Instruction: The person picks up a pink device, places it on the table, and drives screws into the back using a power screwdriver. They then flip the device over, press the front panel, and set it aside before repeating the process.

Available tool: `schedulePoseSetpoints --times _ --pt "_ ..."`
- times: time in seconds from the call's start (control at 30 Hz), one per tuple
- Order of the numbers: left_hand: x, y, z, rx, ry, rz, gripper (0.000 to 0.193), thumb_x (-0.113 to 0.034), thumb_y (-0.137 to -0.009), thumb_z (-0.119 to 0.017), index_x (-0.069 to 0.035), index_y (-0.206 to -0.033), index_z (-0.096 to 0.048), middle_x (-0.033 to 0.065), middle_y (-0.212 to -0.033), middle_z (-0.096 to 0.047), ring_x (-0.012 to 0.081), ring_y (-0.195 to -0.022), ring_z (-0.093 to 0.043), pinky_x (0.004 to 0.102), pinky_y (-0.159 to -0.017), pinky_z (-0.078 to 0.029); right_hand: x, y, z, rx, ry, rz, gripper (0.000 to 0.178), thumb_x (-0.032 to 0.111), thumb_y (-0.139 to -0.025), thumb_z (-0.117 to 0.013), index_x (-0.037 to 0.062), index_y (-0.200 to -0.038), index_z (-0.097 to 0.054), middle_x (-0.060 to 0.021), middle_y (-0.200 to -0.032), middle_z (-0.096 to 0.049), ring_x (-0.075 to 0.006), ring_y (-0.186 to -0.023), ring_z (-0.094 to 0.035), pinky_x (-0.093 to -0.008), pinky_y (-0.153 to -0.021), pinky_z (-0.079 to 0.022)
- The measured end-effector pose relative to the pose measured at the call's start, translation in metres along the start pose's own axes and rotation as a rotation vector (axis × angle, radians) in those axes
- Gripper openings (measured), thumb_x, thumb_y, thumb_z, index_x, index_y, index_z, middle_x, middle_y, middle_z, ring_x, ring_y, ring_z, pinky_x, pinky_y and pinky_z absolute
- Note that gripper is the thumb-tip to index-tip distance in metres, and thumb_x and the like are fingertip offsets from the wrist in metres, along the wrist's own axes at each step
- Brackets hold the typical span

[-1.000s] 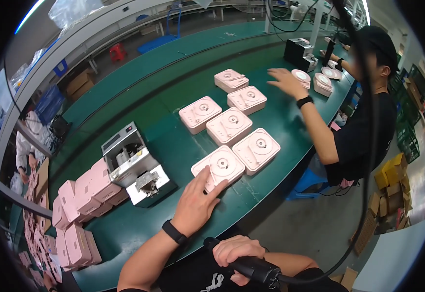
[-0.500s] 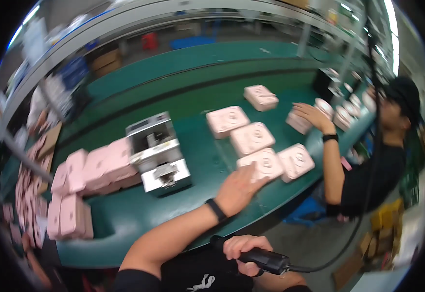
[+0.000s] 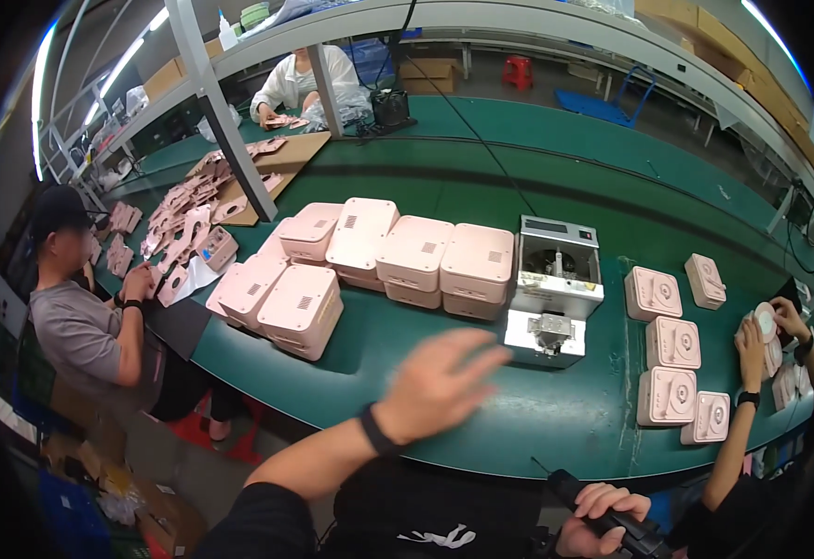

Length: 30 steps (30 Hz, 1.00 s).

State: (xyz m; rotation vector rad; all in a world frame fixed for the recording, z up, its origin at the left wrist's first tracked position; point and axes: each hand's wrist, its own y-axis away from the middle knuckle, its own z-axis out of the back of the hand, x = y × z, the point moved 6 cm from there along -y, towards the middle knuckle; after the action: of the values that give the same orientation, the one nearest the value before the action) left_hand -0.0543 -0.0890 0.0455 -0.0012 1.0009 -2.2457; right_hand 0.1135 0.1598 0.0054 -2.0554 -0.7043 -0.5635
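Observation:
My left hand [image 3: 440,387] is over the green bench, fingers spread and smeared by motion, with nothing in it. It is between the stacked pink housings [image 3: 477,256] and a silver-and-black screw feeder [image 3: 556,265]. Low in the view, my right hand [image 3: 607,511] is wrapped around a black electric screwdriver [image 3: 644,540], whose thin bit points up and left past the bench's front edge. Several pink housings with round dials [image 3: 672,343] are grouped right of the feeder, apart from both hands.
A co-worker [image 3: 81,289] sits at the left beside loose pink panels [image 3: 183,200]. Another person [image 3: 286,84] sits behind the bench. At the right, a co-worker's hands hold a white round part [image 3: 763,321]. A metal upright [image 3: 221,121] rises from the bench at left.
The view has swung left. My left hand has come off a dial-faced pink housing and moved left, above the bench. My right hand still grips the screwdriver.

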Motion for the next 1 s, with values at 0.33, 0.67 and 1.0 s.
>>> schedulePoseSetpoints --times 0.33,0.67,1.0 --pt "0.117 0.096 0.119 0.095 -0.77 0.472 0.077 -0.03 -0.068 -0.09 -0.015 -0.138 -0.062 0.0155 -0.14 -0.057 0.0409 -0.132 -0.05 0.0561 -0.112 -0.036 -0.023 -0.015 -0.017 0.022 0.165 -0.041 0.044 0.043 -0.096 -0.066 0.0069 -0.107 -0.044 -0.0054 -0.07 -0.051 -0.0142 -0.051 -0.047 -0.0287 -0.052 -0.041" --pt "0.022 0.081 0.01 0.378 0.008 -0.044 0.061 -0.033 -0.082 -0.08 -0.023 -0.14 -0.061 0.0088 -0.149 -0.053 0.0304 -0.14 -0.048 0.0604 -0.116 -0.033 -0.01 -0.009 -0.017 -0.074 0.241 -0.043 0.037 0.038 -0.095 -0.063 0.0084 -0.105 -0.045 -0.0044 -0.072 -0.048 -0.0152 -0.055 -0.047 -0.0307 -0.055 -0.042" --pt "0.039 0.023 -0.055 0.414 0.49 -0.252 0.068 -0.04 -0.078 -0.085 -0.023 -0.139 -0.062 0.0143 -0.152 -0.048 0.0368 -0.139 -0.049 0.0518 -0.113 -0.042 -0.027 -0.116 -0.071 0.041 0.253 -0.101 0.024 0.032 -0.101 -0.057 0.0093 -0.107 -0.052 -0.0048 -0.075 -0.051 -0.0168 -0.059 -0.049 -0.0347 -0.061 -0.045"
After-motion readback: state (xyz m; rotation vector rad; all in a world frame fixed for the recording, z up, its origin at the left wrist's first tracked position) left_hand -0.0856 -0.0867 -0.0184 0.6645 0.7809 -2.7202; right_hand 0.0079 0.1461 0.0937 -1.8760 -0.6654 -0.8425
